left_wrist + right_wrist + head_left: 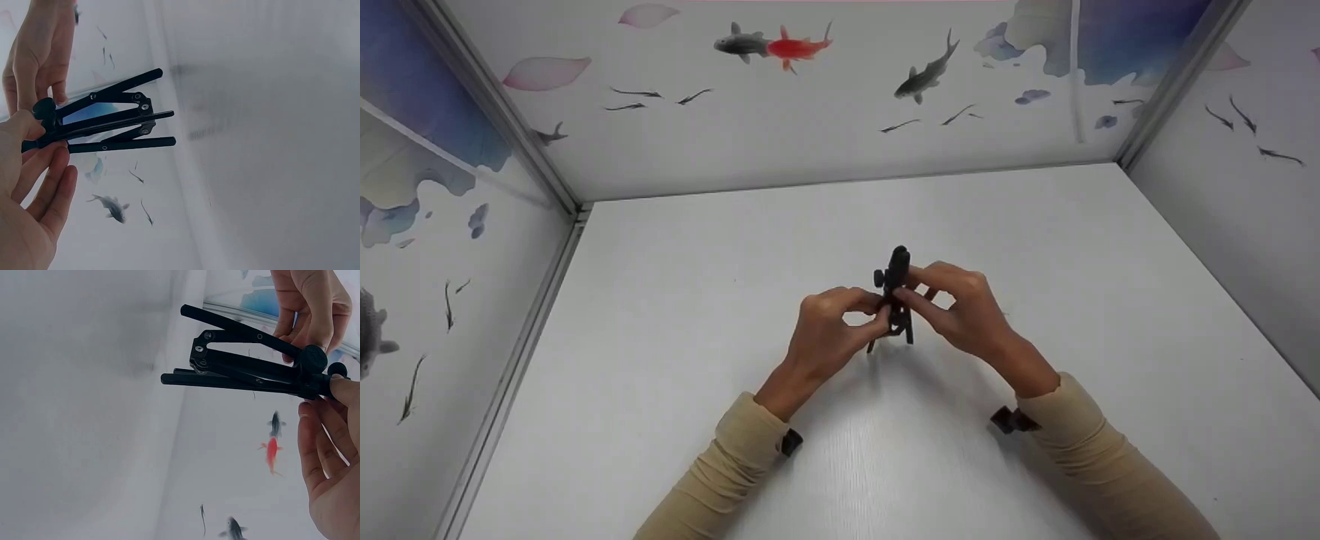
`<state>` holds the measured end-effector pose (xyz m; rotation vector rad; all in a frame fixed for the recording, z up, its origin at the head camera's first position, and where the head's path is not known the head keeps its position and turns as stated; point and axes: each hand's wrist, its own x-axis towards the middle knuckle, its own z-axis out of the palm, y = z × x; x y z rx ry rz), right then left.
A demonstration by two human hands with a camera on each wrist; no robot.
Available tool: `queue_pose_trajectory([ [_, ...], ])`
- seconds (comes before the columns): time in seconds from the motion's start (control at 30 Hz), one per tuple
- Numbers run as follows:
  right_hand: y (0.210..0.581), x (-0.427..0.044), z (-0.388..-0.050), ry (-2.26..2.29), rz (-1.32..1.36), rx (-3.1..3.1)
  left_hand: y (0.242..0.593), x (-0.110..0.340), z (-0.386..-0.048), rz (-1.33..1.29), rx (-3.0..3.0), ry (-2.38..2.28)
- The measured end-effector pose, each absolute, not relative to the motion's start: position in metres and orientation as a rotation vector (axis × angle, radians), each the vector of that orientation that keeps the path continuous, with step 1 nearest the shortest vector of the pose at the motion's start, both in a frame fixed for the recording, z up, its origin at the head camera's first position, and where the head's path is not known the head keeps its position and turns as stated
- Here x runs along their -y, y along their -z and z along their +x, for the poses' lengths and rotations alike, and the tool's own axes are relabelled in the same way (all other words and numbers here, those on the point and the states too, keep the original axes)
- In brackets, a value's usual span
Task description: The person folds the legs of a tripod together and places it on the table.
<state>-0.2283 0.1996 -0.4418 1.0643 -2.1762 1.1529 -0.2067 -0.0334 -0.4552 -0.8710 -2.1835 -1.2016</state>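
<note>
A small black tripod (898,266) is held above the middle of the white table by both hands. Its legs (121,143) are partly spread, joined by braces to a centre column, as both wrist views show. My left hand (829,330) pinches it near the collar, thumb beside a round knob (45,109). On the other side my right hand (964,311) pinches the upper part between thumb and fingers. In the right wrist view the knob (313,357) and a smaller one (337,370) sit close to the fingertips. Fingers hide part of the tripod's head.
The white table (660,375) reaches back to a panel (825,127) painted with fish. Similar panels stand at left and right, with metal frame posts (540,150) at the corners. A small black device (1014,420) is at the right cuff.
</note>
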Motion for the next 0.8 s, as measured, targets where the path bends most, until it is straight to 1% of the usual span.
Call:
queue_pose_trajectory([
  [0.37, 0.442, -0.2, -0.228, -1.113, 1.066, 2.238, 0.458, 0.038, -0.211, -0.9, 2.229, 1.239],
  [0.57, 0.441, -0.198, -0.229, -1.11, 1.069, 2.226, 0.456, 0.046, -0.217, -0.969, 2.252, 1.292],
  [0.8, 0.43, -0.207, -0.224, -0.937, 1.015, 2.319, 0.456, 0.052, -0.224, -1.084, 2.264, 1.366],
])
